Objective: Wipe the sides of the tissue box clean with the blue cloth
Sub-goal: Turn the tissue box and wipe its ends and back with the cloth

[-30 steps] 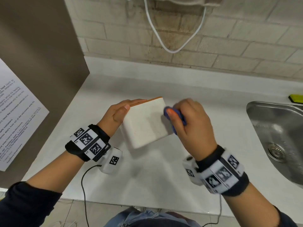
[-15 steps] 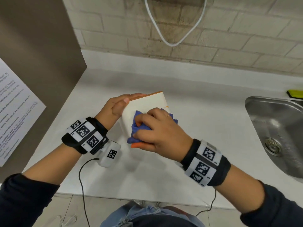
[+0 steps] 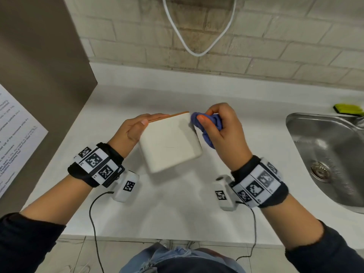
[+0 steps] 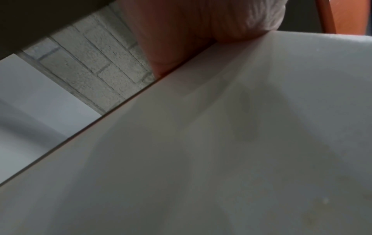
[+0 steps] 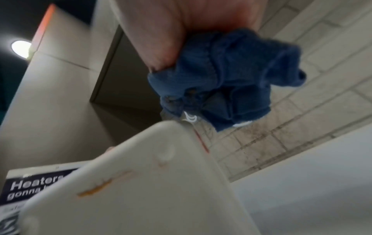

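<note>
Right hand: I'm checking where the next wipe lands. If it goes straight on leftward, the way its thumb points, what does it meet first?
Probably the tissue box, near its top right corner; the blue cloth bunched in the right hand would touch first. Depth is unclear.

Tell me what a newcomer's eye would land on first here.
First, the white tissue box, tilted at the centre of the counter, steadied by the left hand on its far-left side. Next, the bunched blue cloth, gripped by the right hand at the box's far right corner. The steel sink sits at right.
</note>
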Tool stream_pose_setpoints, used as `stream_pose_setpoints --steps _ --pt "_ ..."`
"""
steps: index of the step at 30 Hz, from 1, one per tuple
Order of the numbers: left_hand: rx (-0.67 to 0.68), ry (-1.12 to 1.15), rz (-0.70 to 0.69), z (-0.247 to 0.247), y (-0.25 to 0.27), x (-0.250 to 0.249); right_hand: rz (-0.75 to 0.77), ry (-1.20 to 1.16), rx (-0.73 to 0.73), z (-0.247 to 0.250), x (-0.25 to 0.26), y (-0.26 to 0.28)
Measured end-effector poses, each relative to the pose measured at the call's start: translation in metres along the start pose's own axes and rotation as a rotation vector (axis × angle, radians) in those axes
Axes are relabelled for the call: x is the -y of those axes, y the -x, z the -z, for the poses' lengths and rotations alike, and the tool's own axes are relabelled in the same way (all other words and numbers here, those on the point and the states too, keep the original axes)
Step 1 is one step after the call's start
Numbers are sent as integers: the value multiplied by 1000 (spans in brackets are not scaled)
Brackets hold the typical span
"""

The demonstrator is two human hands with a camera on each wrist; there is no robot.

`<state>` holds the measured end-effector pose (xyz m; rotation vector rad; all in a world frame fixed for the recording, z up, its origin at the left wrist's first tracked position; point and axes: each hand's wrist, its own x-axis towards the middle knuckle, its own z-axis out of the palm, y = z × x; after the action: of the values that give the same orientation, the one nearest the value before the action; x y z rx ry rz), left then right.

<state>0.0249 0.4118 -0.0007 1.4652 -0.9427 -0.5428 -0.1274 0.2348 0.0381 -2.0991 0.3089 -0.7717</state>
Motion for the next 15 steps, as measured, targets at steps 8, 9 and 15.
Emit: stream_pose_setpoints --steps 8,9,15 --pt "-21 -11 -14 -3 1 -1 8 94 200 -13 7 23" --pt "-20 -10 -13 -3 1 -1 3 142 241 -5 7 31" --pt "-20 1 -15 -1 1 -2 87 448 248 17 26 53"
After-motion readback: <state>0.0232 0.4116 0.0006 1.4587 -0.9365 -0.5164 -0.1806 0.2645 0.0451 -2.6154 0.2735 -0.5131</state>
